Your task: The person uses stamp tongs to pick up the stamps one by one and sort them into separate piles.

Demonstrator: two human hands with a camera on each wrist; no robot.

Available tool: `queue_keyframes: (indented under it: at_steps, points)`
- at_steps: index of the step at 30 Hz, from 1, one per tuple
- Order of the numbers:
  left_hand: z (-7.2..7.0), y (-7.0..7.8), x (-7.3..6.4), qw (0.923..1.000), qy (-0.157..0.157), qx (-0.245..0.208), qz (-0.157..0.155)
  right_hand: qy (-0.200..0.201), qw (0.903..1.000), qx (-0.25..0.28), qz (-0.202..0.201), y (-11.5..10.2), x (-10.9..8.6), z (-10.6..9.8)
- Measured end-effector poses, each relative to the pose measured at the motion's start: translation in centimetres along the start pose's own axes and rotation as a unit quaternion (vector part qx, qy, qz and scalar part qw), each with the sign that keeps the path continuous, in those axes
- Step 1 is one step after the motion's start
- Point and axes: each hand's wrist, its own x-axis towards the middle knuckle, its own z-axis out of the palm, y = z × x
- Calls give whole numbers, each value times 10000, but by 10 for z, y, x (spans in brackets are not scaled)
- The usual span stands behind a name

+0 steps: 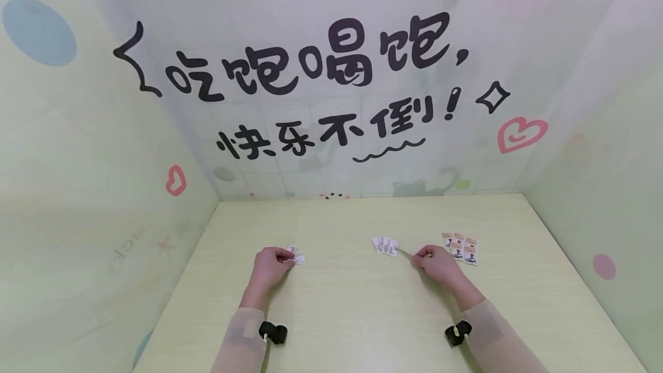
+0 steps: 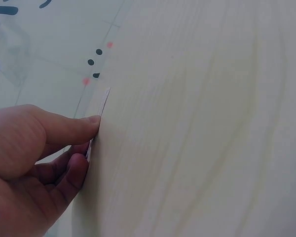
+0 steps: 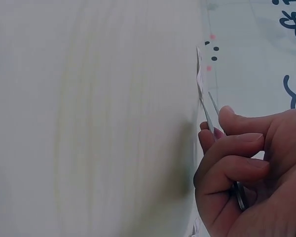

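At the left of the table my left hand [image 1: 271, 265] pinches a small white printed card [image 1: 300, 259] between thumb and fingers. Another small card [image 1: 292, 248] lies just behind it. In the left wrist view the pinched card [image 2: 105, 100] appears edge-on, partly hidden by the thumb. My right hand [image 1: 439, 263] grips slim metal tweezers [image 3: 207, 118], their two tips slightly apart and pointing at a fanned row of small white cards [image 1: 385, 245]. The tips overlap the nearest card's edge in the right wrist view. Curled fingers hide most of the tweezers.
Right of the right hand lies a group of several orange-and-white picture cards [image 1: 470, 253], partly behind the hand. The pale wooden table [image 1: 342, 304] meets a printed back wall [image 1: 311, 177] and side walls. Black wrist cameras [image 1: 273, 332] sit at both sleeves.
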Motion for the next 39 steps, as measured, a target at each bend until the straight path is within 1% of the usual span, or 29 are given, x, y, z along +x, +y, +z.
queue_keyframes:
  at_steps: [7, 13, 21, 25, 29, 34, 39]
  points:
    - [-1, 1, -1, 10000, -29, -20, -15, -178, 9998, -134, 14, 4, -1, -5]
    - [-2, 1, -1, 10000, -53, -30, -17, -311, 9994, -129, 42, 7, 1, -7]
    - [-2, 0, -1, 10000, -45, -66, -51, -273, 9994, -231, -19, 8, -2, -6]
    - [-3, 1, -1, 10000, -43, -54, -34, -258, 9994, -224, -59, 7, -3, -8]
    - [-4, 3, -2, 10000, -43, -66, -33, -359, 9993, -66, -21, 10, -2, -9]
    - [-5, 3, -1, 10000, -33, -22, -51, -552, 9976, 385, 135, 10, -4, -12]
    - [-3, 3, -1, 9999, -88, -59, -67, -588, 9961, 645, 120, 8, -8, -14]
